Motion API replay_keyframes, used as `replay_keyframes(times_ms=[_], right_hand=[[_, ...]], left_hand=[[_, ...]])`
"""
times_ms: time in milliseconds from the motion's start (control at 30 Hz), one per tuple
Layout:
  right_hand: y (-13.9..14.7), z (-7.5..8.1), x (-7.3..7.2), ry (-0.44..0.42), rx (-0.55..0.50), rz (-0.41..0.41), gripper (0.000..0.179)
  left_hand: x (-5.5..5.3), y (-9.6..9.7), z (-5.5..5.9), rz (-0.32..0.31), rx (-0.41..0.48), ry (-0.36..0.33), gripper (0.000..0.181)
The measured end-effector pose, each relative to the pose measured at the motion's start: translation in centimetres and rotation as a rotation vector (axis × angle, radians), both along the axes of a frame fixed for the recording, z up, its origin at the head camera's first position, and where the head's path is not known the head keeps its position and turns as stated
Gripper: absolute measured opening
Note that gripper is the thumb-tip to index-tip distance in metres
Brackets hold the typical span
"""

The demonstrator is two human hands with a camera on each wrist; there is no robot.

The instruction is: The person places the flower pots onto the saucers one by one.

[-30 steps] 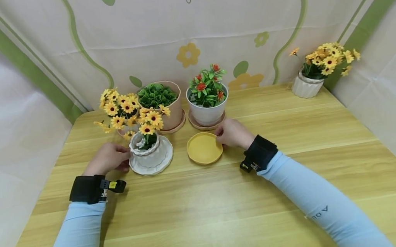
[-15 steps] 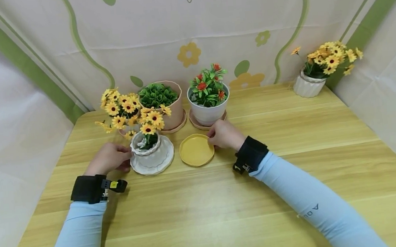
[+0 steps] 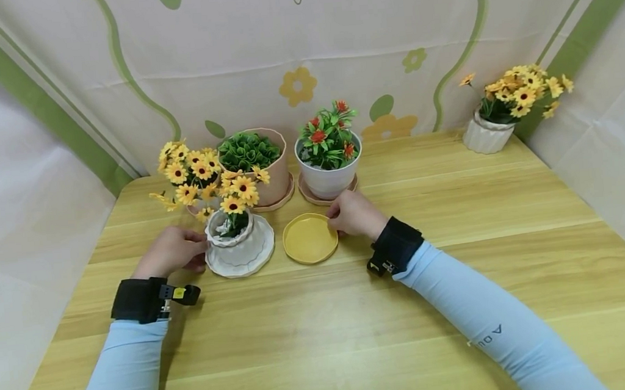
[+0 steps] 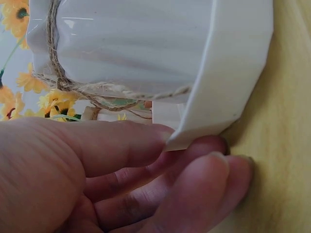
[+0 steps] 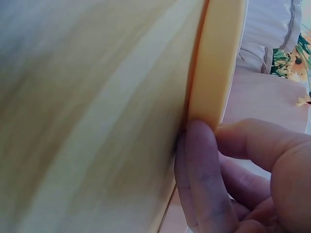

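My left hand (image 3: pixel 172 252) pinches the edge of a white scalloped saucer (image 3: pixel 264 241), thumb over the rim and fingertips below, as the left wrist view shows. A white ribbed pot (image 4: pixel 131 43) tied with twine stands on that saucer and bears yellow daisies (image 3: pixel 242 191). To its right a shallow yellow saucer (image 3: pixel 310 238) lies flat on the table. My right hand (image 3: pixel 357 215) holds its right rim between thumb and fingers; in the right wrist view the fingers (image 5: pixel 204 165) press against its side wall.
Behind stand a pink pot (image 3: pixel 275 182) with green leaves and a white pot (image 3: pixel 327 181) of red flowers, both on pink saucers. Another daisy plant (image 3: pixel 192 171) is partly hidden at left. A white daisy pot (image 3: pixel 486 135) sits at the far right corner, before a patterned curtain (image 3: pixel 223 37).
My right hand has slid the yellow saucer a short way left, nearer the white one, then stopped. The left hand and the white saucer have stayed in place.
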State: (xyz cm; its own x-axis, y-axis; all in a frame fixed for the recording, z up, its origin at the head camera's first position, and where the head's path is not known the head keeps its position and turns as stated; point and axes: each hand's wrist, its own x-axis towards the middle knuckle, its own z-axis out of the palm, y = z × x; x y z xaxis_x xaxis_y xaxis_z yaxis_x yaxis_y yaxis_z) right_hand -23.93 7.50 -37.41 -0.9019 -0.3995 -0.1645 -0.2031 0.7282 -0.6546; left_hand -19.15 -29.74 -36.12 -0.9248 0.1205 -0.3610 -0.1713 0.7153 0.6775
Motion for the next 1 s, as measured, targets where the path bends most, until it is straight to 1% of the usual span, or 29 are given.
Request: replay_keyframes(times_ms=[233, 467, 1000], right_hand=[[0.05, 0.06, 0.01, -0.006, 0.011, -0.002, 0.009], [0.09, 0.06, 0.03, -0.043, -0.005, -0.018, 0.010], [0.27, 0.11, 0.21, -0.037, -0.016, -0.009, 0.011]], left_hand=[[0.05, 0.04, 0.04, -0.001, 0.000, 0.005, 0.033], [0.08, 0.14, 0.09, 0.002, 0.006, -0.001, 0.033], [0.19, 0.19, 0.12, -0.004, 0.022, 0.006, 0.033]])
